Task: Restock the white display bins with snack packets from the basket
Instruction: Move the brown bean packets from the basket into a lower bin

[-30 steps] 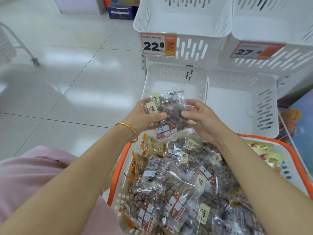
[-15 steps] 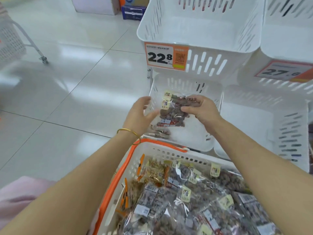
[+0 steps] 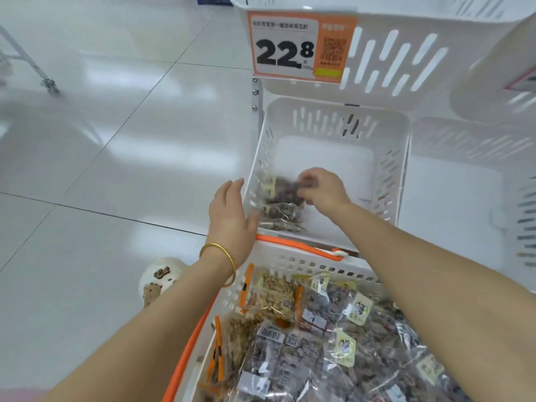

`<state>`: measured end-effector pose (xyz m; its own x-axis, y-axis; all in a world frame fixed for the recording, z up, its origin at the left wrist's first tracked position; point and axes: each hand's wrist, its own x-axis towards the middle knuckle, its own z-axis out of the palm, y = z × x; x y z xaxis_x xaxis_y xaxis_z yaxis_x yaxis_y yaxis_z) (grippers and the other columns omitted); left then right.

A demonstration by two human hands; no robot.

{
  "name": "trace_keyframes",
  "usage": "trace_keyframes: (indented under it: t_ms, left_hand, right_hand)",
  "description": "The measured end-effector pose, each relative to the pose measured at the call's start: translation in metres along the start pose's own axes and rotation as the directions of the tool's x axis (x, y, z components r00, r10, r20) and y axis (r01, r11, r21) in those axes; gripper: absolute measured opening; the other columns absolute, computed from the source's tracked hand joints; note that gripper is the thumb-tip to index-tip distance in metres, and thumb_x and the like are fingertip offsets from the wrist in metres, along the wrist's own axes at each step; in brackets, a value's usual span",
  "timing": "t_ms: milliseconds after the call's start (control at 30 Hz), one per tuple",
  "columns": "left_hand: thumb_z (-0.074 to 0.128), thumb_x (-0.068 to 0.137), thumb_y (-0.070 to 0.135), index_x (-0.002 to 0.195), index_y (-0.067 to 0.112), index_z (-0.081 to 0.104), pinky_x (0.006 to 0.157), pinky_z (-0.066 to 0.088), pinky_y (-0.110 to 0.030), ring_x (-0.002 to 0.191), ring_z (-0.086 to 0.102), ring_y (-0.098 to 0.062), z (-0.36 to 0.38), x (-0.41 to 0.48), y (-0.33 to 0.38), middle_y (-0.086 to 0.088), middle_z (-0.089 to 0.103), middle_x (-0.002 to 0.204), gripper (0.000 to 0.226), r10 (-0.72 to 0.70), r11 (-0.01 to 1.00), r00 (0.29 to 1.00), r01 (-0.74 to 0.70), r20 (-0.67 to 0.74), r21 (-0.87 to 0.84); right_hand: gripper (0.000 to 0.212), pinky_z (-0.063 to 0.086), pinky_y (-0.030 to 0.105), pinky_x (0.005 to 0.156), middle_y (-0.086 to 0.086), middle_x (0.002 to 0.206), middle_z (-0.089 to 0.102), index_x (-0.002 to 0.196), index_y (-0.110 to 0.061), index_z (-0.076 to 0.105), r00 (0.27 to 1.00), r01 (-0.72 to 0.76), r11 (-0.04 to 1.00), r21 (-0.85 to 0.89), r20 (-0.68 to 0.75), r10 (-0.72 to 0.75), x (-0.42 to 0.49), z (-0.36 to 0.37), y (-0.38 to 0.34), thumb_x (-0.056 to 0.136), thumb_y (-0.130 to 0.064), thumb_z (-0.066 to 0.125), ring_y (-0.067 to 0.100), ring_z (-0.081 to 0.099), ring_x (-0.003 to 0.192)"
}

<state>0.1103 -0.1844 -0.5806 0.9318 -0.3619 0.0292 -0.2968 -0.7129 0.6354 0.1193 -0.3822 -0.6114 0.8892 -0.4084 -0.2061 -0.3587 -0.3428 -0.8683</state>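
Few snack packets (image 3: 280, 206), piled in the lower white bin's (image 3: 390, 175) near-left corner.
Pinches the top one with right hand (image 3: 324, 190) fingers, apparently seating it; holds left hand (image 3: 229, 210) flat, fingers straight, beside the bin wall as a guard; basket (image 3: 304, 262) just below.

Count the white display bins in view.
4: upper left bin with the price tag, upper right bin, lower left bin holding packets, lower right bin. More may be hidden.

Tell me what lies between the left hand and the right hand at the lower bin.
Head view: the snack packets, just inside the lower bin at its left wall. The right hand pinches one; the left hand is open.
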Motion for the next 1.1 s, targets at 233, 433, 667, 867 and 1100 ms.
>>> trace_keyframes:
  t_ms: [233, 433, 667, 867, 1100]
  left_hand:
    - [0.052, 0.093, 0.027, 0.148, 0.02, 0.014, 0.116, 0.014, -0.032, 0.143, 0.012, -0.016, -0.001, 0.004, -0.002, 0.0, 0.015, 0.155, 0.068, 0.007, 0.995, 0.991, 0.007, 0.133, -0.103]
    - [0.058, 0.088, 0.028, 0.147, 0.022, 0.02, 0.112, 0.025, -0.034, 0.137, 0.025, -0.015, 0.0, 0.004, -0.001, 0.002, 0.028, 0.149, 0.071, 0.011, 0.984, 0.985, 0.02, 0.172, -0.176]
    - [0.057, 0.089, 0.027, 0.148, 0.02, 0.016, 0.109, 0.02, -0.028, 0.139, 0.022, -0.015, -0.001, 0.003, -0.001, 0.0, 0.023, 0.152, 0.072, 0.007, 0.989, 0.988, 0.016, 0.152, -0.149]
    - [0.055, 0.091, 0.029, 0.148, 0.019, 0.015, 0.107, 0.016, -0.024, 0.139, 0.019, -0.016, -0.004, 0.001, -0.001, 0.0, 0.021, 0.152, 0.07, 0.005, 0.995, 0.994, 0.006, 0.109, -0.097]
    - [0.053, 0.091, 0.019, 0.139, 0.007, 0.036, 0.11, 0.029, -0.041, 0.13, 0.033, -0.029, -0.038, -0.041, 0.025, -0.012, 0.038, 0.141, 0.052, 0.191, 0.981, 0.98, -0.19, -0.05, 0.031]
  right_hand:
    - [0.058, 0.047, 0.031, 0.08, -0.001, 0.128, 0.044, 0.138, -0.03, 0.042, 0.945, -0.201, 0.979, -0.021, 0.259, 0.2, -0.01, -0.007, -0.004, 0.085, -0.011, 0.055, 0.019, 0.046, 0.104]
    - [0.038, 0.041, 0.045, 0.103, -0.001, 0.128, 0.049, 0.134, -0.021, 0.047, 0.966, -0.142, 0.989, 0.043, 0.225, 0.129, -0.02, 0.002, -0.005, 0.1, -0.037, 0.041, 0.027, 0.047, 0.123]
    - [0.048, 0.022, 0.024, 0.105, 0.002, 0.153, 0.029, 0.147, -0.02, 0.032, 0.958, -0.02, 0.992, -0.128, 0.282, 0.056, -0.021, -0.006, 0.001, 0.101, -0.034, 0.039, 0.017, 0.028, 0.139]
    - [0.059, 0.022, 0.031, 0.111, 0.004, 0.155, 0.024, 0.149, -0.022, 0.026, 0.966, 0.021, 0.984, -0.174, 0.258, 0.025, -0.031, -0.013, -0.005, 0.097, -0.03, 0.051, 0.021, 0.026, 0.141]
    - [0.025, 0.043, 0.017, 0.082, -0.006, 0.115, 0.059, 0.116, -0.024, 0.059, 0.969, 0.233, 0.965, -0.124, -0.05, -0.24, -0.145, -0.056, -0.045, 0.092, -0.016, 0.056, 0.006, 0.057, 0.097]
